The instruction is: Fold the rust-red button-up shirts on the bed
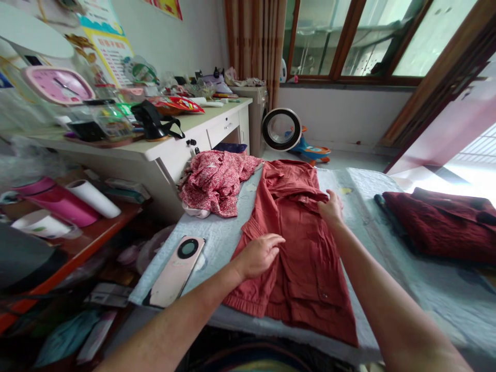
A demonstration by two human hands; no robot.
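A rust-red garment [298, 248] lies spread lengthwise on the light blue cloth-covered surface [349, 181]. It has a gathered edge at the near left and a pocket with a small snap. My right hand [332, 207] is closed on a folded layer along the garment's right edge, toward its far end. Over the middle left part rests my left hand [260, 256], palm down, fingers loosely stretched and not gripping. Whether its underside presses on the cloth is hard to see.
Beside the garment lie a crumpled red floral cloth [217, 181] and a phone [176, 271] at left. Folded dark red clothing [445, 222] sits at right. A cluttered desk [201, 121] borders the far left, and a shelf [104, 227] holds a pink bottle [58, 201].
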